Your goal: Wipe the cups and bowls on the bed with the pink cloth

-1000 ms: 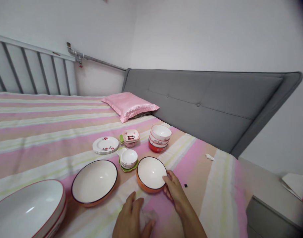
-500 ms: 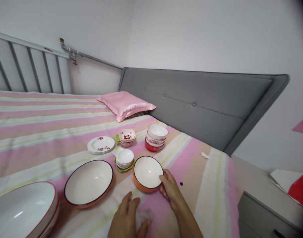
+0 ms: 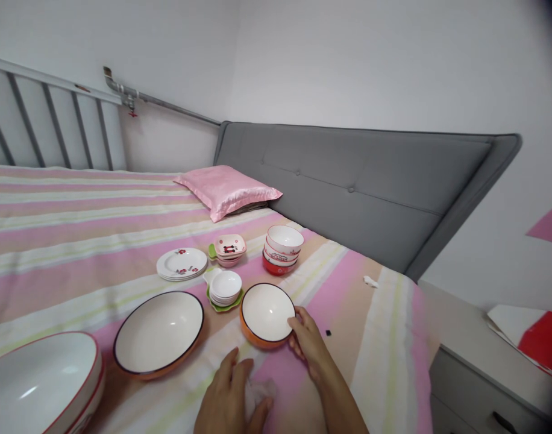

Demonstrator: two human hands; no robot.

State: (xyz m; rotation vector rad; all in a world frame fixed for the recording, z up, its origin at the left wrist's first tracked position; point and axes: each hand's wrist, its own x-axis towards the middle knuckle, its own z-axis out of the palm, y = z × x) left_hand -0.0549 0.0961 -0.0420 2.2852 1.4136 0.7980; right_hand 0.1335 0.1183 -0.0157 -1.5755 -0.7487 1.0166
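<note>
My right hand (image 3: 308, 340) grips the right rim of an orange bowl (image 3: 267, 313) with a white inside and a dark edge, thumb over the rim and fingers below. The bowl tilts slightly on the striped bedspread. Just in front of it, my left hand (image 3: 233, 392) is curled round a crumpled pale cloth or tissue (image 3: 257, 398), partly hidden by the fingers. To the left lies a wider orange dish (image 3: 161, 331), white inside. Close behind the orange bowl sit small white dishes (image 3: 225, 284) stacked on a green leaf-shaped dish (image 3: 222, 308).
Large red-rimmed bowls (image 3: 45, 374) stand nested at lower left. Farther back are flowered plates (image 3: 183, 263), pink handled dishes (image 3: 231, 246) and a bowl stack (image 3: 282, 248). A pink pillow (image 3: 228, 188) lies by the grey headboard (image 3: 361, 187); a cabinet (image 3: 475, 386) stands right.
The whole view has shifted slightly to the left. Both hands keep their hold, and the bowls and dishes stay in the same arrangement.
</note>
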